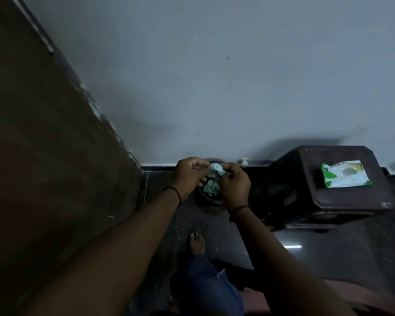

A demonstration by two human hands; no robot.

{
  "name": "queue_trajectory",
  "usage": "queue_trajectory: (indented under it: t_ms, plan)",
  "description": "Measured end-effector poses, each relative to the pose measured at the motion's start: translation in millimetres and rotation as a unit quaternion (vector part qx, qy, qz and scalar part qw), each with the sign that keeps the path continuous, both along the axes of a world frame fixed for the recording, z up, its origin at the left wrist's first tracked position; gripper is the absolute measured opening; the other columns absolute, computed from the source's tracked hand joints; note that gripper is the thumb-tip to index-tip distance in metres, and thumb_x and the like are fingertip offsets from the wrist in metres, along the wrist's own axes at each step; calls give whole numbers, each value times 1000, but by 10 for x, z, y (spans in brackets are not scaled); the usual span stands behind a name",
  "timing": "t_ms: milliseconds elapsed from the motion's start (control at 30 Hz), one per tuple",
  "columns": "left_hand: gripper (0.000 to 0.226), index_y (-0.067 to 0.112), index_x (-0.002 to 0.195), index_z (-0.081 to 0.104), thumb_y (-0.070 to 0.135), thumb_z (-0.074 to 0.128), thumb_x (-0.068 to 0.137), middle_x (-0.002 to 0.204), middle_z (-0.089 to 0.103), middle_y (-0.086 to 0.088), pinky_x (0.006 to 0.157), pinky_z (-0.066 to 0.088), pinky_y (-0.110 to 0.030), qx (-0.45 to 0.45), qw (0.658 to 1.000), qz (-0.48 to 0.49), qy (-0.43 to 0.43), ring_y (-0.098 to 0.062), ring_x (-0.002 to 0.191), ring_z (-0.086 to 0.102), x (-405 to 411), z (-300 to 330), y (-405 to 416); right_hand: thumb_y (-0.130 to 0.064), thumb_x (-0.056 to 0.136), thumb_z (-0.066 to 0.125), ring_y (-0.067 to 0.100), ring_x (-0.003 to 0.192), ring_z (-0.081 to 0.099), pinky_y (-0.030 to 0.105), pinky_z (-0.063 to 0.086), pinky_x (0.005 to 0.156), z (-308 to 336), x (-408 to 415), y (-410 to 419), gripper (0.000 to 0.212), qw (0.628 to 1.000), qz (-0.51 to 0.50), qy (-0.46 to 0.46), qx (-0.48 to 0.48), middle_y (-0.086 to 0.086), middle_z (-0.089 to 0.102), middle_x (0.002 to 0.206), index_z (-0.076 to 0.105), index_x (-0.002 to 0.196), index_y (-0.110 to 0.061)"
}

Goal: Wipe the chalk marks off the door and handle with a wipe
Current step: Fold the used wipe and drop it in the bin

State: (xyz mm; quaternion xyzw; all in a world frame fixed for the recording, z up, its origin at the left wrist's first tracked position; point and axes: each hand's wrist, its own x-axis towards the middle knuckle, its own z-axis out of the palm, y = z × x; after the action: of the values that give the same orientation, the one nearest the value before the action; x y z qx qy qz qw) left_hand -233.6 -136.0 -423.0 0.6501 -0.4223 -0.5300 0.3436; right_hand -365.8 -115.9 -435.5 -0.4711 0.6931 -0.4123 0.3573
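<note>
A crumpled pale wipe [216, 169] is pinched between my two hands in the middle of the view. My left hand [190, 175] grips its left side and my right hand [234, 184] grips its right side. Directly below them on the floor stands a small dark bin [209, 194] with several used pale wipes inside. The dark brown door [43, 144] fills the left of the view. A thin metal handle [35, 26] shows near its upper edge. No chalk marks are plain to see in the dim light.
A dark stool or small table [342, 197] stands to the right, with a green and white wipe packet [344, 174] on top. A grey wall lies ahead. My bare foot [197, 244] rests on the dark floor below the bin.
</note>
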Motion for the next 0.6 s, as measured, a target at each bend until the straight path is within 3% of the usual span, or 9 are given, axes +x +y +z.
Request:
queue_trajectory:
  t_ms: [200,300,367,467,600]
  plan:
    - [19,-7,109,67,0,60,93,91,68,-22,48,46,-13,45,996,-43,-67,-15,61,58,-182,-629,-573,3,76,54,16,94,66,35,53,89,-638,-248,-481,36,998,-43,25,38,-1,73,99,72,96,-21]
    - [22,-7,114,65,0,60,93,107,68,-25,69,51,-25,60,990,-66,-107,-32,87,66,-175,-927,-804,-4,83,61,18,109,63,38,48,100,-1026,-324,-806,41,992,-11,-13,127,3,68,120,66,121,-18]
    - [24,-10,114,64,-3,59,92,113,66,-27,82,49,-32,72,986,-80,-130,-38,105,63,-156,-1053,-940,-7,83,64,22,113,61,38,47,101,-1202,-389,-978,46,982,-5,1,187,5,65,126,61,128,-19]
    - [23,-10,113,64,-2,60,92,113,65,-26,85,46,-31,75,974,-107,-183,-38,108,61,-62,-1139,-953,-5,82,62,24,109,62,32,48,98,-1304,-449,-983,43,977,4,43,208,6,68,120,65,122,-21]
    - [32,0,125,60,9,60,94,125,56,-21,96,42,-36,51,933,-184,-304,-35,116,54,91,-1154,-936,-5,83,59,22,110,62,30,47,99,-1301,-347,-978,38,976,65,59,201,6,69,117,67,117,-19]
